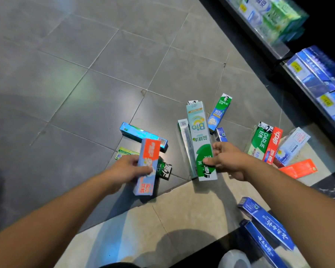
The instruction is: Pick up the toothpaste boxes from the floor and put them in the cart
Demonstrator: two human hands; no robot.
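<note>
My left hand [127,170] grips a light blue and orange toothpaste box [147,169], lifted off the floor. My right hand [227,161] pinches the lower end of a long white and green Bio box [200,138], held above the tiles. Several more boxes lie on the floor: a teal one [143,136], a small green one [125,152], a black and green one [165,170], a silver one [186,140], a green and blue Darlie box [219,112], and a cluster at the right with a green Darlie box [259,141] and a red box [273,145]. No cart is in view.
Store shelves [290,60] stocked with blue and green boxes run along the right edge. Two dark blue boxes [265,219] lie at the lower right beside a shoe [233,259]. An orange box [298,168] lies near the shelf base. Grey floor tiles [75,74] stretch to the left.
</note>
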